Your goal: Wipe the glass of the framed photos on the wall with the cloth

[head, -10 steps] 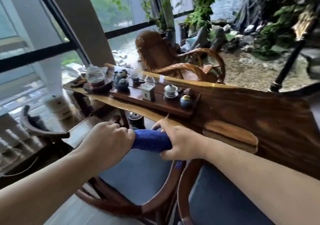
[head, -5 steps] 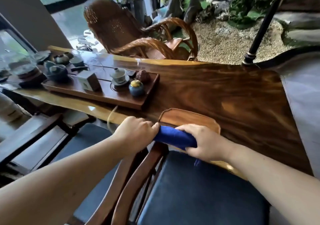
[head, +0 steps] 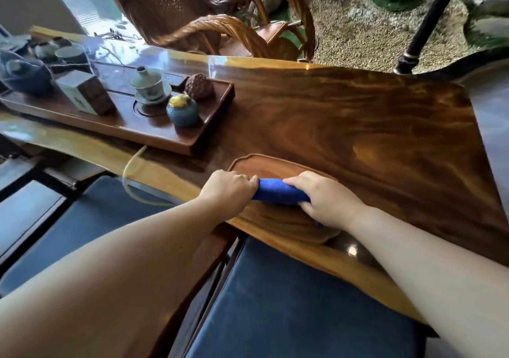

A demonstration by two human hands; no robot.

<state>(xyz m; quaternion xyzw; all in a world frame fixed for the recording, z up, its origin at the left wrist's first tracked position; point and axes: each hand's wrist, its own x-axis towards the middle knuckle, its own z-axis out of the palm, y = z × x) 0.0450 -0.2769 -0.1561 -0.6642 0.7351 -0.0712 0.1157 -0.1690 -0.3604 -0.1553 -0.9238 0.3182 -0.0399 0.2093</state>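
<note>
A rolled blue cloth (head: 278, 193) is stretched between both hands. My left hand (head: 227, 189) grips its left end in a fist. My right hand (head: 325, 199) closes over its right end from above. The cloth hangs just over a shallow wooden tray (head: 275, 166) near the front edge of the long polished wooden table (head: 358, 126). No framed photos or wall are in sight.
A dark tea tray (head: 154, 134) at the left carries a lidded cup (head: 150, 85), a blue jar (head: 182, 111), a small box (head: 84, 91) and teapots. Blue-cushioned chairs (head: 297, 302) stand below me. A rattan armchair (head: 214, 18) is behind the table, a black post (head: 424, 24) at the right.
My view has swung right and down along the table. Both hands, still gripping the cloth, have moved from over the chair seat to above the shallow tray.
</note>
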